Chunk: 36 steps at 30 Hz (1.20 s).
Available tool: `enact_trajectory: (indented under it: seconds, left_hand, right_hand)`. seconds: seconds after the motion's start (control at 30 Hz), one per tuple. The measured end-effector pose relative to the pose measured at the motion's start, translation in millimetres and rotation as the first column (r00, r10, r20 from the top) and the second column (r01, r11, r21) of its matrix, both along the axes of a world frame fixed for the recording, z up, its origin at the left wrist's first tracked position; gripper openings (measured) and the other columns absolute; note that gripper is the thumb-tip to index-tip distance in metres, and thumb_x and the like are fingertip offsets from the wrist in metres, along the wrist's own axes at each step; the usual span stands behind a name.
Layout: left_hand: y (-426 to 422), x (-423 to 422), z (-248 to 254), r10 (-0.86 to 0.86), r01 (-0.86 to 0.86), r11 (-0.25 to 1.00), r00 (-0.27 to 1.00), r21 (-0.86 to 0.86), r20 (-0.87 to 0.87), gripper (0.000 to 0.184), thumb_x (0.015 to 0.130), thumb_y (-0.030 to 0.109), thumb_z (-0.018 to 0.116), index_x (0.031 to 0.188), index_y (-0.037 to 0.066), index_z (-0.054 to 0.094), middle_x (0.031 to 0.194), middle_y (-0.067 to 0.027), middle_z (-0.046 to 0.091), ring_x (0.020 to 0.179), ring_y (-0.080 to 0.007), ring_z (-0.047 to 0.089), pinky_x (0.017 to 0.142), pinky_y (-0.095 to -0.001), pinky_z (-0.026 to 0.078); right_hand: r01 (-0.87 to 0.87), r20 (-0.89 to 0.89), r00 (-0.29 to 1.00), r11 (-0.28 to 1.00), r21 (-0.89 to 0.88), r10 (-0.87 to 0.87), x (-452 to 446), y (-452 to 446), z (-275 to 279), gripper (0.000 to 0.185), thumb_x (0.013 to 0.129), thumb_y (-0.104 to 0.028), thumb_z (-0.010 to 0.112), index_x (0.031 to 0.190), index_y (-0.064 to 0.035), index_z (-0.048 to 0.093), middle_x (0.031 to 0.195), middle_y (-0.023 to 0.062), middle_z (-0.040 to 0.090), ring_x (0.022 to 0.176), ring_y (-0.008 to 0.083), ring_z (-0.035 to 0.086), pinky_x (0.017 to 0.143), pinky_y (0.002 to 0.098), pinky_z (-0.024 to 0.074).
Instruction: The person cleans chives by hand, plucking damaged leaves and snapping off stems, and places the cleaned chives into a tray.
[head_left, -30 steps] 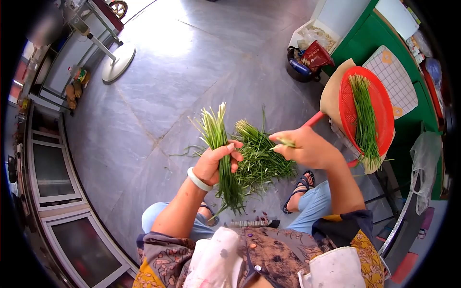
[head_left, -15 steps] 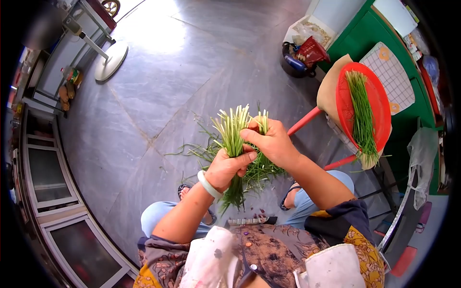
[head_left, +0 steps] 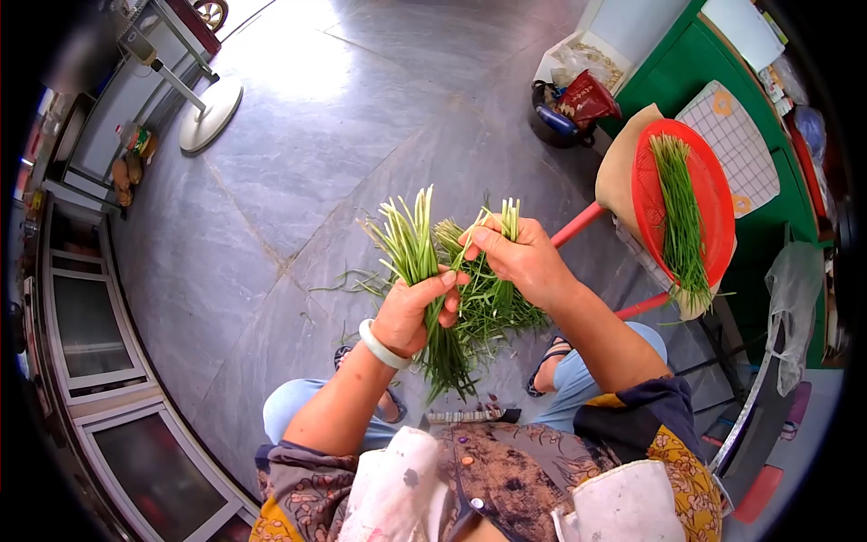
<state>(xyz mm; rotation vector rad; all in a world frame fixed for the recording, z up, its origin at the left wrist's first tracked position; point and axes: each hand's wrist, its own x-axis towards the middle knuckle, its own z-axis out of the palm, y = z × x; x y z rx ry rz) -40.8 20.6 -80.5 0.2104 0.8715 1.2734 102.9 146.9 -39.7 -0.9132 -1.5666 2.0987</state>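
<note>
My left hand (head_left: 406,312) is closed round a thick bunch of garlic chives (head_left: 411,239), pale cut ends up and green leaves hanging below. A smaller bunch of chives (head_left: 509,221) sits in my right hand (head_left: 533,266), its pale ends poking above the fingers. A pale stalk spans the gap between my two hands, pinched by the right thumb and finger. Beneath the hands, a loose pile of chives (head_left: 492,330) lies on the floor between my feet. On the right, a shallow red basket (head_left: 720,190) holds a neat row of chives (head_left: 679,212).
The red basket rests on a stool with red legs (head_left: 578,223). Behind it stand a dark pot (head_left: 553,126) with packets and a green cabinet (head_left: 659,68). Glass-fronted cabinets (head_left: 108,402) line the left, near a round white stand base (head_left: 212,115).
My hands have moved apart: the left with its bunch shifted left and slightly down, the right slightly right. A stalk now stretches between them, and more of the floor pile shows.
</note>
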Motion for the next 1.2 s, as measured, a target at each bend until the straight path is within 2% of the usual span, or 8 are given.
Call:
enact_trajectory:
  seconds: [0.2,0.3,0.4,0.5,0.83,0.93,1.13,1.2]
  left_hand:
    - [3,2,-3,0.000,0.003,0.999,0.997,0.042,-0.082,0.017,0.087,0.019,0.063,0.091,0.003,0.064,0.061,-0.0023,0.053,0.050,-0.0125,0.044,0.048,-0.0262,0.035]
    - [4,3,5,0.006,-0.002,0.999,0.995,0.039,-0.100,0.017,0.088,0.019,0.063,0.091,0.002,0.064,0.058,-0.0019,0.051,0.049,-0.0123,0.043,0.048,-0.0263,0.034]
    - [4,2,1,0.018,-0.012,0.998,0.995,0.059,-0.098,0.016,0.087,0.019,0.064,0.090,0.002,0.064,0.058,-0.0019,0.052,0.049,-0.0124,0.044,0.048,-0.0259,0.034]
    - [1,1,3,0.047,-0.042,0.998,0.990,0.036,-0.135,0.015,0.087,0.018,0.064,0.090,0.003,0.065,0.060,-0.0020,0.053,0.050,-0.0123,0.045,0.048,-0.0259,0.035]
    - [2,4,2,0.062,-0.049,0.997,0.968,0.058,-0.243,0.013,0.088,0.016,0.064,0.092,0.004,0.064,0.064,-0.0009,0.057,0.056,-0.0110,0.051,0.052,-0.0241,0.039]
    - [3,3,-2,0.034,-0.018,0.997,0.973,0.070,-0.229,0.013,0.088,0.015,0.064,0.095,0.004,0.063,0.068,-0.0017,0.059,0.059,-0.0117,0.053,0.053,-0.0240,0.041]
    - [2,7,1,0.102,-0.083,0.989,0.983,0.126,-0.154,0.013,0.087,0.010,0.065,0.099,0.004,0.061,0.080,-0.0022,0.061,0.066,-0.0097,0.056,0.056,-0.0231,0.044]
    - [2,9,2,0.123,-0.106,0.988,0.978,0.110,-0.167,0.011,0.087,0.010,0.066,0.096,0.005,0.061,0.075,-0.0022,0.060,0.062,-0.0097,0.055,0.053,-0.0227,0.043]
  right_hand:
    - [0.133,-0.053,0.989,0.987,-0.085,-0.138,1,2,3,0.013,0.092,-0.014,0.057,0.087,-0.0050,0.064,0.072,-0.0024,0.058,0.052,0.0019,0.040,0.046,0.0192,0.0299]
    - [0.147,-0.107,0.983,0.988,-0.045,-0.151,4,9,-4,0.012,0.093,-0.014,0.055,0.093,-0.0039,0.062,0.076,-0.0001,0.058,0.050,0.0020,0.037,0.043,0.0190,0.0261]
    - [0.220,-0.103,0.968,0.970,-0.108,-0.231,2,6,2,0.013,0.093,-0.013,0.056,0.084,-0.0050,0.061,0.070,-0.0011,0.056,0.049,0.0025,0.037,0.042,0.0195,0.0265]
    - [0.402,-0.184,0.884,0.900,-0.168,-0.430,6,24,-2,0.016,0.093,-0.014,0.056,0.080,-0.0053,0.058,0.071,0.0006,0.056,0.047,0.0030,0.036,0.040,0.0202,0.0248]
    - [0.076,-0.099,0.990,0.970,-0.231,-0.101,-2,-6,-6,0.013,0.088,-0.012,0.062,0.097,-0.0038,0.065,0.074,-0.0041,0.057,0.050,0.0018,0.037,0.044,0.0192,0.0265]
    - [0.076,-0.087,0.991,0.971,-0.225,-0.098,-4,-5,-5,0.009,0.088,-0.012,0.061,0.092,-0.0038,0.065,0.074,-0.0032,0.058,0.052,0.0019,0.039,0.046,0.0190,0.0286]
    - [-0.010,-0.065,0.998,0.997,-0.077,0.005,-4,-12,5,0.011,0.089,-0.008,0.058,0.082,-0.0012,0.063,0.076,0.0006,0.062,0.062,0.0071,0.053,0.056,0.0232,0.0430]
    - [-0.063,-0.050,0.997,0.996,-0.068,0.060,-4,-11,9,0.012,0.090,-0.008,0.058,0.082,-0.0002,0.063,0.077,0.0012,0.062,0.068,0.0080,0.056,0.061,0.0246,0.0451]
